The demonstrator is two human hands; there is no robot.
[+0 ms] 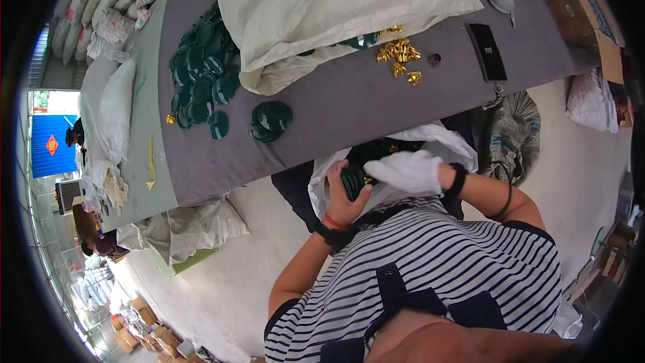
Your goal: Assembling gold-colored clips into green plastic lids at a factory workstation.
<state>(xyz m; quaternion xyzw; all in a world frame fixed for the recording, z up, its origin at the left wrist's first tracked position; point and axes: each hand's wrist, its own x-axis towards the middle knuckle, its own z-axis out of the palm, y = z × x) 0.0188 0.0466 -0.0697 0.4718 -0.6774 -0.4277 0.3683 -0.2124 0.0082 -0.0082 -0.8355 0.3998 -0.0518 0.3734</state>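
Over the open white bag (pixel 430 140), my bare left hand (pixel 344 196) cupped a stack of dark green discs (pixel 353 180) while my gloved right hand (pixel 407 171) clamped them steady.

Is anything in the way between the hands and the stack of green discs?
Nothing visible. The bare left hand already holds the stack of dark green discs, and the gloved right hand rests against it from the other side, over the open white bag.

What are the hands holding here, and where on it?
Left hand cups a stack of dark green discs from below; gloved right hand covers its top.
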